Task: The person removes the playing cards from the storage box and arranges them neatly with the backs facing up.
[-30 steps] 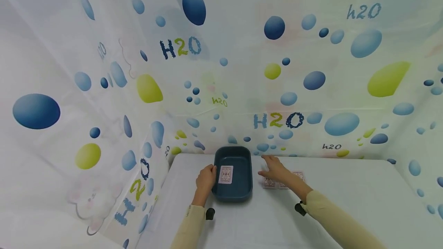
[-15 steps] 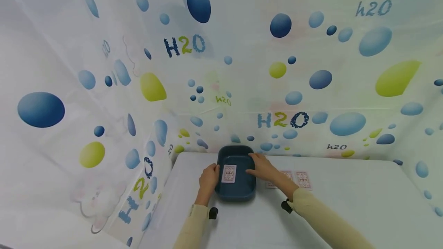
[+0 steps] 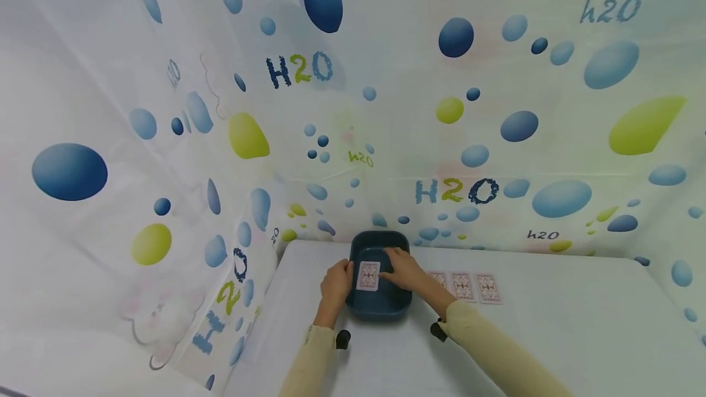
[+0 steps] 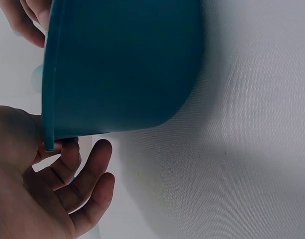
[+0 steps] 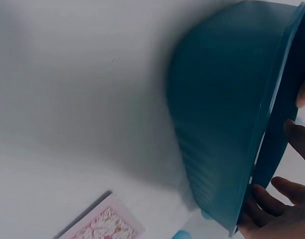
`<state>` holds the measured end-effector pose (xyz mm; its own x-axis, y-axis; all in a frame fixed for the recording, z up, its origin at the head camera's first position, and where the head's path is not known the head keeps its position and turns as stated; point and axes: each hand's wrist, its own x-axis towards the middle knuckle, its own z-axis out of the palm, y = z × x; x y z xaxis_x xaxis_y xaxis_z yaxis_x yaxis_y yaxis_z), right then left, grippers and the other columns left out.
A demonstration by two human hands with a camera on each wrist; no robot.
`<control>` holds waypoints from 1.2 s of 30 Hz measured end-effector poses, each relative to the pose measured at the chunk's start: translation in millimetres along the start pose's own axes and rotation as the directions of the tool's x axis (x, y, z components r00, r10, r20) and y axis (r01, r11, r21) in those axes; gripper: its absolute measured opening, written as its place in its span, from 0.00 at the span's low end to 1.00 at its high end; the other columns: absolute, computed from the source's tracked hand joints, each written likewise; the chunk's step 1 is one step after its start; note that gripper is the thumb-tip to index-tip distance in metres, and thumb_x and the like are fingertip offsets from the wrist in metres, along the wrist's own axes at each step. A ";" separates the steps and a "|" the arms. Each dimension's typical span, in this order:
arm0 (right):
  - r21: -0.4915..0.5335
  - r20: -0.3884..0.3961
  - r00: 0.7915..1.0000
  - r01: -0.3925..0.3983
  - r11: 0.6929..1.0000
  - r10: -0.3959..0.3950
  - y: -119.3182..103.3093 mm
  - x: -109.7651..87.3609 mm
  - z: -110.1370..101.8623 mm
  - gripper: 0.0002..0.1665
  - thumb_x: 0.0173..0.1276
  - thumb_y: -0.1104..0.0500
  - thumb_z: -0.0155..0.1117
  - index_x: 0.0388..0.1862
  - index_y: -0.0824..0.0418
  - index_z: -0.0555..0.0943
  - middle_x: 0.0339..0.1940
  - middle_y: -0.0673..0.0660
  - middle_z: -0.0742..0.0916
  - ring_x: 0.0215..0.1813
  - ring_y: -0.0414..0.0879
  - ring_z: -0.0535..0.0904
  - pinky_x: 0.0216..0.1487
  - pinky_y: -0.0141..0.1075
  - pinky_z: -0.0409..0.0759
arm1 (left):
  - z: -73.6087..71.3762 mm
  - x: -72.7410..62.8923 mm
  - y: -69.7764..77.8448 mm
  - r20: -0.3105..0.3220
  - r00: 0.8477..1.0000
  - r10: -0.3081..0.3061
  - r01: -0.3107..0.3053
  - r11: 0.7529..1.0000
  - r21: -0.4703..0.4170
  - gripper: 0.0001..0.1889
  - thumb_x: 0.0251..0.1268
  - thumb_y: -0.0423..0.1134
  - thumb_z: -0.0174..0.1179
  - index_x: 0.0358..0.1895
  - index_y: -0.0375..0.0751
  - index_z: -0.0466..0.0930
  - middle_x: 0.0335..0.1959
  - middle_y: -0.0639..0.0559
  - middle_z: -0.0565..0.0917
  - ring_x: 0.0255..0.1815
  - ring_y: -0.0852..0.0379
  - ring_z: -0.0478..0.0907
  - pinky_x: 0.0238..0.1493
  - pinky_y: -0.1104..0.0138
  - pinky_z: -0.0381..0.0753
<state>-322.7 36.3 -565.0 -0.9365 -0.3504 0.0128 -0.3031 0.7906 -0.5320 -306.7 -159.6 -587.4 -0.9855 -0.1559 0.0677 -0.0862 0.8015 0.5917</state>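
Note:
A dark blue plastic bin (image 3: 380,309) stands on the white table, with one red-patterned playing card (image 3: 368,276) face down on its floor. My left hand (image 3: 335,285) grips the bin's left rim; in the left wrist view its curled fingers (image 4: 92,162) lie along the outer wall. My right hand (image 3: 407,269) hangs over the right side of the bin with fingers spread and slightly bent, close beside the card. The right wrist view shows its fingers (image 5: 299,139) reaching past the rim. Whether they touch the card cannot be told.
Right of the bin three more playing cards lie face down in a row: a left one (image 3: 438,279) partly behind the right arm, a middle one (image 3: 463,287) and a right one (image 3: 489,288). A printed curtain (image 3: 386,139) rises behind the table.
My right hand has moved left from above the cards on the table to over the bin, uncovering those cards. The left hand keeps its hold on the rim. The whole view has shifted slightly.

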 end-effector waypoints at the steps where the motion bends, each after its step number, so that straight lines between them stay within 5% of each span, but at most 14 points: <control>1: -0.003 0.008 1.000 -0.003 1.000 0.003 -2.4 1.3 1.0 0.40 0.68 0.51 0.70 0.72 0.67 0.67 0.70 0.70 0.74 0.70 0.64 0.71 0.69 0.56 0.70 | -0.5 0.1 -0.1 0.000 1.000 -0.001 0.001 1.000 0.002 0.18 0.79 0.44 0.51 0.26 0.43 0.70 0.20 0.50 0.69 0.21 0.53 0.67 0.24 0.62 0.61; 22: -0.141 0.116 0.992 -0.032 0.990 0.049 -27.1 35.8 41.9 0.43 0.63 0.51 0.74 0.71 0.65 0.66 0.63 0.70 0.76 0.64 0.66 0.74 0.65 0.62 0.70 | -1.0 -0.2 0.7 0.003 1.000 0.011 -0.011 1.000 0.025 0.17 0.78 0.44 0.52 0.26 0.45 0.72 0.21 0.52 0.72 0.22 0.55 0.68 0.23 0.61 0.63; 29: -0.140 0.163 0.977 -0.116 0.983 0.138 -24.1 41.4 44.7 0.47 0.58 0.57 0.78 0.72 0.63 0.64 0.65 0.71 0.73 0.66 0.67 0.70 0.67 0.62 0.68 | 1.1 -0.1 1.8 0.000 1.000 0.011 -0.011 1.000 0.007 0.18 0.77 0.44 0.53 0.24 0.44 0.70 0.20 0.51 0.70 0.20 0.54 0.67 0.22 0.61 0.61; 36: -0.149 0.136 0.981 -0.116 0.982 0.137 -25.5 43.9 41.4 0.48 0.55 0.59 0.80 0.70 0.68 0.65 0.66 0.72 0.69 0.67 0.68 0.68 0.65 0.61 0.72 | -0.2 0.6 0.7 -0.005 1.000 -0.004 0.004 1.000 0.009 0.17 0.78 0.44 0.52 0.26 0.44 0.72 0.20 0.51 0.70 0.21 0.54 0.67 0.23 0.62 0.61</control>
<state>-348.7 -20.1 -585.9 -0.9364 -0.3039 -0.1752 -0.2149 0.8918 -0.3982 -307.3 -159.2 -586.8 -0.9843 -0.1624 0.0695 -0.0917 0.8061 0.5847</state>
